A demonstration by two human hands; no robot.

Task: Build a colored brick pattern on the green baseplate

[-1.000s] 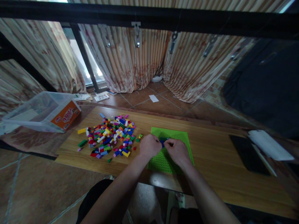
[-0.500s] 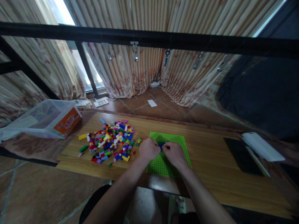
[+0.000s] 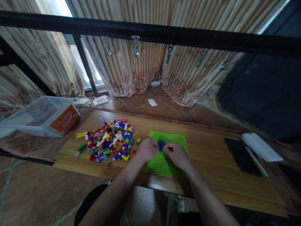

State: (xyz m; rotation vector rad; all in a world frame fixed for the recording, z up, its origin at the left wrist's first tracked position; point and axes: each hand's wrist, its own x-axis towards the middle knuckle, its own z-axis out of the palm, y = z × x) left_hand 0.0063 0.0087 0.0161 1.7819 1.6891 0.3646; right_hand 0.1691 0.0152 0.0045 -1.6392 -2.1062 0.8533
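Observation:
A green studded baseplate (image 3: 175, 138) lies flat on the wooden table (image 3: 211, 150). Over its near left part, my left hand (image 3: 147, 149) and my right hand (image 3: 176, 153) meet with fingers curled. Between their fingertips sits a small blue brick (image 3: 161, 146), pinched from both sides, just above or on the plate; I cannot tell which. A pile of many small coloured bricks (image 3: 109, 139) is spread on the table left of my left hand.
A clear plastic tub (image 3: 35, 116) with an orange label lies at the table's far left. A black tablet (image 3: 242, 153) and a white flat object (image 3: 261, 146) rest at the right. A black rail (image 3: 150, 31) crosses overhead; curtains hang behind.
Both hands have stayed together over the baseplate on the blue brick. Only the camera shifted, tilting up and then slightly left.

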